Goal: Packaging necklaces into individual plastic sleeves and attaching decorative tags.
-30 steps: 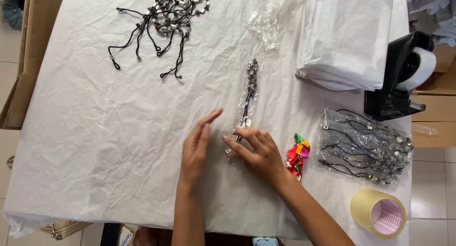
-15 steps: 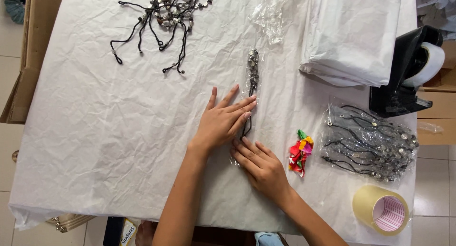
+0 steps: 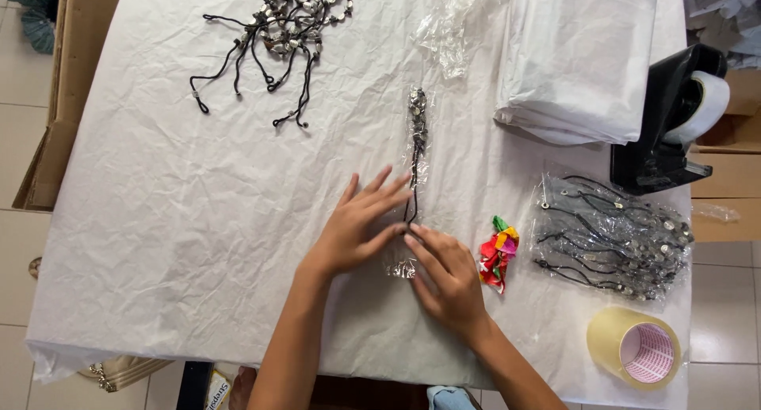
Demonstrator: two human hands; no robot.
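Note:
A narrow clear plastic sleeve with a black beaded cord inside [image 3: 414,137] lies lengthwise on the white paper-covered table [image 3: 198,244]. My left hand [image 3: 357,224] lies flat, fingers spread, with its fingertips on the sleeve's lower half. My right hand [image 3: 448,279] presses on the sleeve's near end, fingers bent over the crinkled plastic. Neither hand lifts the sleeve off the table.
A loose pile of black beaded cords [image 3: 281,26] lies at the far left. Bagged cords [image 3: 610,236] lie at right, beside a small multicoloured bundle [image 3: 498,251]. A tape roll [image 3: 638,350], a black tape dispenser [image 3: 674,117], folded white sheets [image 3: 579,57] and crumpled plastic [image 3: 456,22] are nearby.
My left hand slid forward from the near end of the sleeve to lie flat along its lower half. My right hand stayed on the near end.

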